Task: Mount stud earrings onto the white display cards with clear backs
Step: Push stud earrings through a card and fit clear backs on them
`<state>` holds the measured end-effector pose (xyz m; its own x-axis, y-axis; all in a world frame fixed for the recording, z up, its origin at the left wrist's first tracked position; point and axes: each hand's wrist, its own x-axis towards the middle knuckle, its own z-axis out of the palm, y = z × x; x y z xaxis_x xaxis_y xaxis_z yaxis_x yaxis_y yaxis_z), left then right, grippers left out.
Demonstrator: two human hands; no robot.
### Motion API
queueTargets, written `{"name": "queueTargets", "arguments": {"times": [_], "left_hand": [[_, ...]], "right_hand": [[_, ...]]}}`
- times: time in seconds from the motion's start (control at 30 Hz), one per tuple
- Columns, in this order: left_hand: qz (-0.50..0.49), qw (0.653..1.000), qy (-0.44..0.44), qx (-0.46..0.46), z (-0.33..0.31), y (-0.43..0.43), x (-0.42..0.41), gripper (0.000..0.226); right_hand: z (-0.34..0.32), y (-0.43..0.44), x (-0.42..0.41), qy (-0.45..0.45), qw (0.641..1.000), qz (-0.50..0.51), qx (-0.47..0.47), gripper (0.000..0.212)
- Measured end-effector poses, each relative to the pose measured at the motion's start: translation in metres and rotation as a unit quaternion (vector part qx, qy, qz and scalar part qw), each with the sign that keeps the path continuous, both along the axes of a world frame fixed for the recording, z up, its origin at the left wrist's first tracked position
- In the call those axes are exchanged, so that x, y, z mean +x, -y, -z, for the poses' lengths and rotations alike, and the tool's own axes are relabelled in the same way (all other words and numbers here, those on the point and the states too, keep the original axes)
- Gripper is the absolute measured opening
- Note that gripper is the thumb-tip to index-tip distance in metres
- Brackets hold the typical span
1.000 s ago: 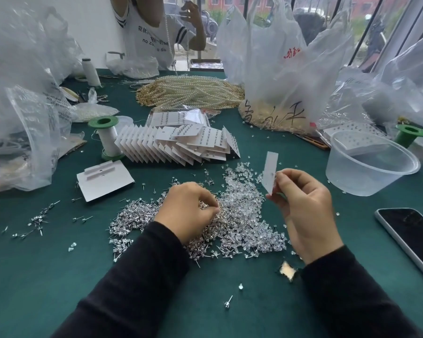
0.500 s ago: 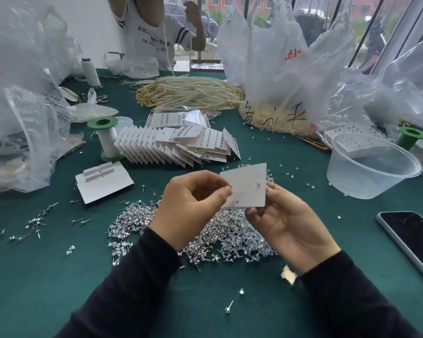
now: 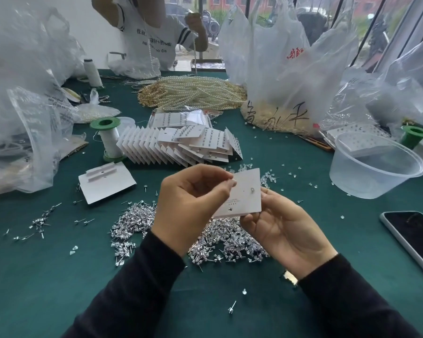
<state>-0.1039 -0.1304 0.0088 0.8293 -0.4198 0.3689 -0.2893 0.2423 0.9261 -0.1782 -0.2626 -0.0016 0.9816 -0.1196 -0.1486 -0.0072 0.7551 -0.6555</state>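
A white display card is held above the green table in the middle of the head view. One stud earring sits in the card near its right side. My right hand holds the card from below and behind, fingers curled round its lower right edge. My left hand pinches the card's upper left edge between thumb and forefinger. Under both hands lies a heap of silver stud earrings, and clear backs are strewn just beyond the card.
A fanned row of filled cards lies behind the hands, blank cards to the left. A clear plastic bowl and a phone are on the right. Thread spools, pearl strands, plastic bags and another person fill the far side.
My left hand left the stud heap and rose to the card. The card turned from edge-on to face me, and a stud now sits in it.
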Motion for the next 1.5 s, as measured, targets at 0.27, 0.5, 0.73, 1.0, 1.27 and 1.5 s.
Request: {"name": "queueTargets", "arguments": {"times": [0.27, 0.5, 0.73, 1.0, 1.27, 1.5], "left_hand": [[0.021, 1.0, 0.005, -0.003, 0.002, 0.004, -0.002, 0.01], [-0.08, 0.992, 0.051, 0.08, 0.01, 0.01, -0.001, 0.016], [-0.085, 0.989, 0.061, 0.101, 0.01, 0.01, -0.003, 0.012], [-0.115, 0.986, 0.066, 0.1, 0.015, 0.013, -0.005, 0.014], [-0.109, 0.981, 0.106, 0.12, 0.013, 0.012, -0.006, 0.015], [-0.101, 0.946, 0.252, 0.179, 0.008, 0.011, -0.011, 0.029]], "right_hand": [[0.003, 0.001, 0.001, -0.003, 1.0, -0.004, -0.019, 0.04], [0.003, 0.0, 0.0, 0.009, 1.0, -0.023, -0.007, 0.044], [0.004, 0.001, 0.0, 0.011, 1.0, -0.02, -0.005, 0.044], [0.006, 0.0, 0.001, 0.007, 1.0, -0.019, -0.017, 0.053], [0.006, 0.001, 0.001, 0.002, 1.0, -0.019, -0.009, 0.053], [0.005, 0.002, 0.001, 0.009, 1.0, -0.018, 0.015, 0.037]]}}
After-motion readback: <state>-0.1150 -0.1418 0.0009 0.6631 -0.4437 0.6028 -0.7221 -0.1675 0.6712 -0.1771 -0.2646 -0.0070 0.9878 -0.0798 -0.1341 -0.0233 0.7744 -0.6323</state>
